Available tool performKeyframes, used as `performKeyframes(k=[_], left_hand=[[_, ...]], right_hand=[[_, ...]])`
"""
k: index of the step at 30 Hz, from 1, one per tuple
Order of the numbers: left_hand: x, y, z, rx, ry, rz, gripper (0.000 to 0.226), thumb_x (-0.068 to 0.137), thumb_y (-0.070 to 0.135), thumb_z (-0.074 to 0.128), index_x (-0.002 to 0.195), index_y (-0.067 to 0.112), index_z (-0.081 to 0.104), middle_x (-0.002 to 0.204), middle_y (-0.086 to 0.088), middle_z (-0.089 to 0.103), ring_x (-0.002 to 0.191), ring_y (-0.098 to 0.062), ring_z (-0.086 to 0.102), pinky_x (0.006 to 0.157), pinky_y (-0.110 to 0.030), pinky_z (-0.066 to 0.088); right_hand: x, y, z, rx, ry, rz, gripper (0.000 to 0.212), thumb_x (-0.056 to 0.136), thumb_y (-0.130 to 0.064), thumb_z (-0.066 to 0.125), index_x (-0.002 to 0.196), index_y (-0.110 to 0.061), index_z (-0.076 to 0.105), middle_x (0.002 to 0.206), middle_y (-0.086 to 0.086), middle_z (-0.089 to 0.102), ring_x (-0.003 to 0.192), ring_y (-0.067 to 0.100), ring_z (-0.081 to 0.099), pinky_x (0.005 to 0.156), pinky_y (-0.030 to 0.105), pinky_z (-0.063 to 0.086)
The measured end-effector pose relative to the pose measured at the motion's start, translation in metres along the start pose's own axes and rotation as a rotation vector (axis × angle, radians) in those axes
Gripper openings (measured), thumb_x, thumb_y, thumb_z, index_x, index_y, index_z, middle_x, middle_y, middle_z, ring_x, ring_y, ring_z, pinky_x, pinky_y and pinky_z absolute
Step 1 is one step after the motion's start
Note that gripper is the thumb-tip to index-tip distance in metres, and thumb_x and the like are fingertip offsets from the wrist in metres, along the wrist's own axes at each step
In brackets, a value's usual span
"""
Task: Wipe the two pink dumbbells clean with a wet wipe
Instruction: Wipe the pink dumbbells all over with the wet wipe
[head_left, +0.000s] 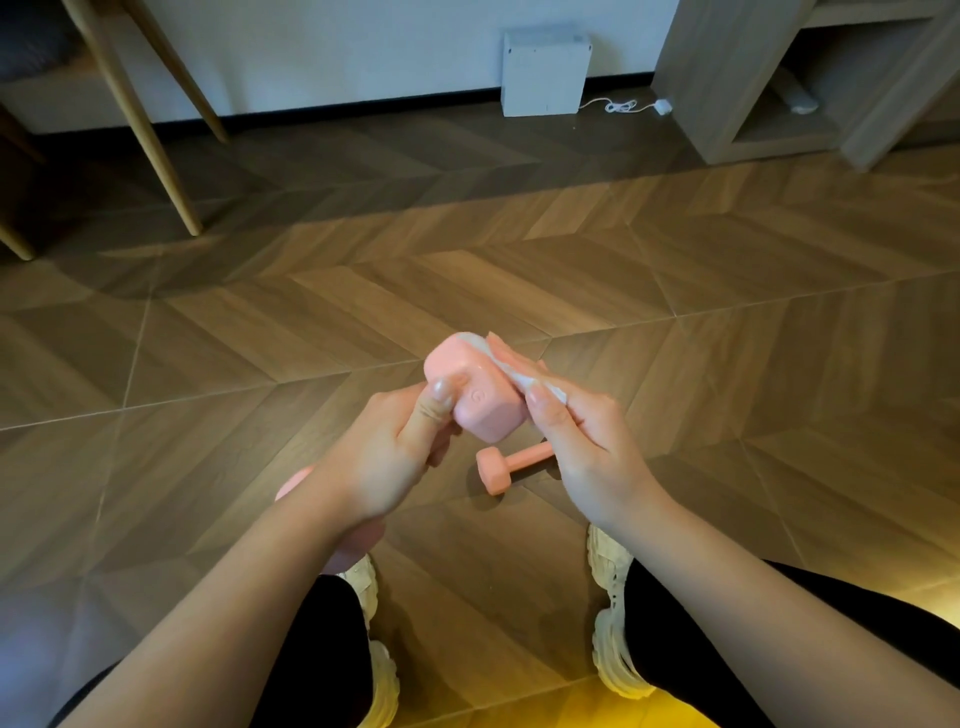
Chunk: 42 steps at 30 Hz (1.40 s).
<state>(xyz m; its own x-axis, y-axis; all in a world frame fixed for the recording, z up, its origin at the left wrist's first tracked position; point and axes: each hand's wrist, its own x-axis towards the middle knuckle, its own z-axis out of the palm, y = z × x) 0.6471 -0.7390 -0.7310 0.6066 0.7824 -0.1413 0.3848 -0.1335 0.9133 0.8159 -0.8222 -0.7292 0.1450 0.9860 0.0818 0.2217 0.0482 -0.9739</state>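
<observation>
Behind right hand (587, 447), floor dumbbell (511, 462) half-hidden.

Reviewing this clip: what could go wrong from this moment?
The held dumbbell is gripped only by the left hand while the right hand rubs the wet wipe on its end; dampened, it might slip and drop towards the shoes. The second dumbbell lies on the floor just ahead of them and could be stepped on.

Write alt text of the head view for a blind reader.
A left hand grips a pink dumbbell while the right hand holds a wet wipe against its end; a second dumbbell lies on the wooden floor.
</observation>
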Motion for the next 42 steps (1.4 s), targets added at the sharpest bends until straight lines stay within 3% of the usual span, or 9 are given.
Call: performKeyframes(k=[7,10,12,16,21,27,31,38,42], left_hand=[[0.003,0.002,0.0,-0.026,0.005,-0.061,0.066,0.08,0.08,0.018,0.056,0.026,0.048,0.049,0.008,0.045,0.045,-0.007,0.04,0.048,-0.019,0.034],[0.002,0.003,0.0,-0.01,-0.005,-0.075,0.066,0.08,0.081,0.02,0.052,0.028,0.049,0.049,0.006,0.046,0.044,-0.009,0.039,0.048,-0.019,0.034],[0.001,0.003,0.003,0.027,-0.015,-0.069,0.066,0.081,0.08,0.019,0.052,0.028,0.049,0.048,0.006,0.048,0.044,-0.007,0.04,0.049,-0.017,0.034],[0.0,0.001,0.002,0.007,-0.004,-0.125,0.074,0.086,0.077,0.017,0.06,0.015,0.048,0.047,0.006,0.048,0.043,-0.009,0.041,0.048,-0.02,0.036],[0.001,0.001,-0.003,-0.018,0.023,-0.148,0.093,0.078,0.083,0.016,0.067,-0.004,0.045,0.05,0.001,0.047,0.044,-0.013,0.04,0.047,-0.023,0.034],[0.005,-0.002,0.001,-0.056,0.031,-0.166,0.094,0.079,0.085,0.016,0.07,-0.004,0.046,0.052,0.0,0.046,0.047,-0.015,0.039,0.048,-0.026,0.032],[0.004,-0.001,0.001,-0.089,0.053,-0.168,0.08,0.082,0.083,0.019,0.064,0.012,0.049,0.051,0.002,0.046,0.047,-0.013,0.038,0.048,-0.027,0.033],[0.005,-0.002,0.003,-0.042,0.019,-0.155,0.089,0.082,0.083,0.017,0.07,0.003,0.054,0.051,0.004,0.048,0.048,-0.015,0.041,0.05,-0.028,0.036],[0.006,-0.002,0.001,-0.047,0.033,-0.189,0.082,0.079,0.085,0.019,0.067,0.013,0.056,0.052,0.005,0.049,0.047,-0.013,0.041,0.048,-0.025,0.036]], right_hand=[[-0.008,0.003,0.004,-0.047,-0.008,-0.112,0.041,0.105,-0.019,0.035,0.14,-0.007,0.051,0.149,0.0,0.049,0.143,0.014,0.04,0.121,0.054,0.02],[-0.002,0.004,0.002,-0.049,0.012,-0.037,0.04,0.104,-0.018,0.035,0.139,-0.011,0.053,0.142,-0.015,0.053,0.133,0.016,0.052,0.121,0.052,0.022],[0.004,0.001,0.005,-0.03,0.009,-0.01,0.041,0.104,-0.018,0.035,0.138,-0.007,0.054,0.145,-0.007,0.052,0.138,0.01,0.045,0.121,0.05,0.022],[-0.002,-0.001,0.01,-0.053,0.01,-0.081,0.04,0.105,-0.019,0.036,0.139,-0.006,0.053,0.149,0.001,0.05,0.143,0.009,0.038,0.122,0.052,0.021],[-0.002,0.001,0.005,-0.063,0.027,-0.042,0.039,0.103,-0.015,0.035,0.139,-0.013,0.049,0.144,-0.001,0.054,0.137,0.006,0.046,0.119,0.052,0.027],[-0.001,-0.001,0.01,-0.069,0.052,-0.094,0.039,0.105,-0.016,0.037,0.14,-0.005,0.052,0.147,0.001,0.051,0.142,0.009,0.04,0.12,0.051,0.026],[-0.003,0.003,0.005,-0.068,0.064,-0.073,0.039,0.104,-0.014,0.037,0.139,-0.006,0.051,0.14,-0.007,0.055,0.135,0.001,0.046,0.119,0.05,0.028],[-0.002,0.001,0.014,-0.085,0.09,-0.117,0.039,0.104,-0.011,0.038,0.139,-0.003,0.051,0.146,0.004,0.051,0.141,0.009,0.042,0.12,0.048,0.028],[-0.003,0.005,0.009,-0.087,0.091,-0.087,0.04,0.103,-0.014,0.037,0.139,-0.006,0.051,0.146,0.003,0.052,0.14,0.008,0.042,0.12,0.048,0.027]])
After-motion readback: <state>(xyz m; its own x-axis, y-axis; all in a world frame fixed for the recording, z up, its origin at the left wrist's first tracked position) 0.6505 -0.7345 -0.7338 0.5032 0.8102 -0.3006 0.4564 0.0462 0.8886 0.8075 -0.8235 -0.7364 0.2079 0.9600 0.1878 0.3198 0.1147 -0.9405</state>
